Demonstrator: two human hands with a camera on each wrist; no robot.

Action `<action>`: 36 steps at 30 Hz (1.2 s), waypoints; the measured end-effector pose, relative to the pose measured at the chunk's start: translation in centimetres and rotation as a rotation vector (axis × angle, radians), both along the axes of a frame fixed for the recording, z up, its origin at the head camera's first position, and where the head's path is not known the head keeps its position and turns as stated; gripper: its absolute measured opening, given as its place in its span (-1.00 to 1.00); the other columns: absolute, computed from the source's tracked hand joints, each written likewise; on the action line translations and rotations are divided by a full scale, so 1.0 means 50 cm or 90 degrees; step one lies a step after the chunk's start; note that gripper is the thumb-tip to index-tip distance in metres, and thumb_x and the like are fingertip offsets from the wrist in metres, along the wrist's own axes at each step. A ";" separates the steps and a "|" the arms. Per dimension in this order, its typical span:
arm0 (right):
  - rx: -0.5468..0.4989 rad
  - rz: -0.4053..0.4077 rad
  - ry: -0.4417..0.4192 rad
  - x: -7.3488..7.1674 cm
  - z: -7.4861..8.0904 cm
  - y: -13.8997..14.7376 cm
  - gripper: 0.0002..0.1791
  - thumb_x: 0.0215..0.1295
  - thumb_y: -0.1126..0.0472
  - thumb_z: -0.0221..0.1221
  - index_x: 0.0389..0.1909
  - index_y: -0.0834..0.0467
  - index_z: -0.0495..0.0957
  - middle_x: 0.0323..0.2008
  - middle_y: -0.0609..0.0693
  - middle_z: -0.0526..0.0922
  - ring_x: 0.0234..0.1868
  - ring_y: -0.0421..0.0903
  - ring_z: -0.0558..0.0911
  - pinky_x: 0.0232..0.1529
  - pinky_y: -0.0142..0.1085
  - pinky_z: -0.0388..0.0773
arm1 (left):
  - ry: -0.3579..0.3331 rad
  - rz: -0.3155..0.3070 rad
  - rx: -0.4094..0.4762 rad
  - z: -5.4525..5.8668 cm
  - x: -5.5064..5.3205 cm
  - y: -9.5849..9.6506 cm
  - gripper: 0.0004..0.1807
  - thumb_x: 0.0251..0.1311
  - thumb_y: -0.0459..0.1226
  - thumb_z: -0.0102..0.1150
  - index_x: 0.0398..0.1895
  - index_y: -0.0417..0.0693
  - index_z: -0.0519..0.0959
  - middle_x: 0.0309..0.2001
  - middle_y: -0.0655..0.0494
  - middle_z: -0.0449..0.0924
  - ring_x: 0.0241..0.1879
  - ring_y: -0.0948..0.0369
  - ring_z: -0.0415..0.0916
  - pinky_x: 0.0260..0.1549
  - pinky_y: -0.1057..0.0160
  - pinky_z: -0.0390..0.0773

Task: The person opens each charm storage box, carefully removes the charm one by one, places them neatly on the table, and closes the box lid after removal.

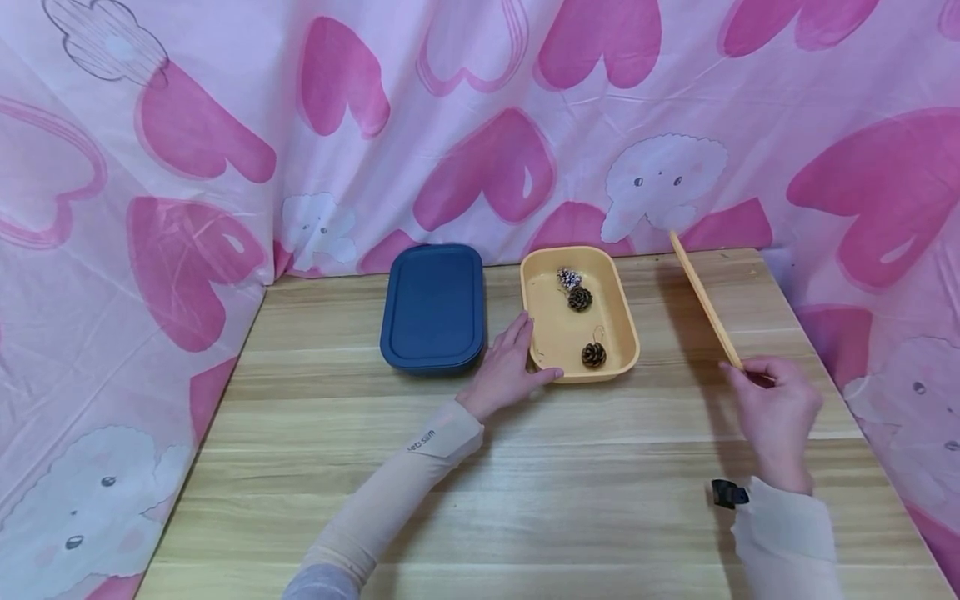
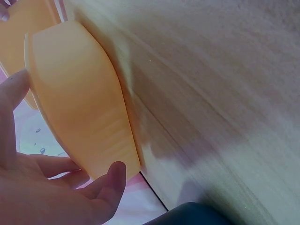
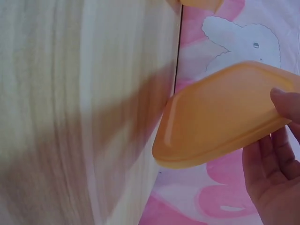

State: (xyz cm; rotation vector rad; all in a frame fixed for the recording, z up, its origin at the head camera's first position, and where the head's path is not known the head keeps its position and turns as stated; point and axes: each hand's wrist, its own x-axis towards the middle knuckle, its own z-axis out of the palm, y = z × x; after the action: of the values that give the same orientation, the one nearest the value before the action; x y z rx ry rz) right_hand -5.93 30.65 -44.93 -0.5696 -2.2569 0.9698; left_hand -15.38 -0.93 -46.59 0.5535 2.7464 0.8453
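Observation:
An orange container (image 1: pixel 624 329) holds three pine cones: a frosted one (image 1: pixel 568 277) near the far end, a brown one (image 1: pixel 580 299) beside it and another brown one (image 1: pixel 594 355) near the front. My left hand (image 1: pixel 504 373) rests at its near left corner, fingers along the left side and thumb over the near rim. Off to the right, my right hand (image 1: pixel 776 408) pinches the edge of a matching orange lid (image 1: pixel 705 300), which stands on edge above the table. In the right wrist view the lid (image 3: pixel 220 117) shows its broad face, thumb on one side and fingers beneath.
Left of the orange container sits a dark blue box (image 1: pixel 433 308) with its lid on. Both stand toward the back of the wood-grain table (image 1: pixel 570 500). A pink heart-patterned curtain (image 1: pixel 480 125) hangs along the back and sides.

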 end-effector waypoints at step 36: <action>0.160 0.247 -0.238 0.004 -0.027 0.023 -0.91 0.04 0.34 0.38 -0.54 0.20 0.65 -0.52 0.12 0.67 -0.45 0.04 0.53 -0.41 -0.28 0.35 | -0.005 0.002 0.008 -0.001 0.000 0.001 0.07 0.11 0.21 0.22 0.53 -0.08 -0.05 0.57 0.07 -0.19 0.48 -0.12 -0.01 0.36 -0.28 0.10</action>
State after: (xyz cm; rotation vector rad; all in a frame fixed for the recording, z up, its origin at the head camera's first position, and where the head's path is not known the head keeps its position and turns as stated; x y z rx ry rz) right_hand -5.72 31.78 -46.29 -0.2153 -2.8458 0.7821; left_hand -15.40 -0.88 -46.62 0.5480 2.7375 0.8636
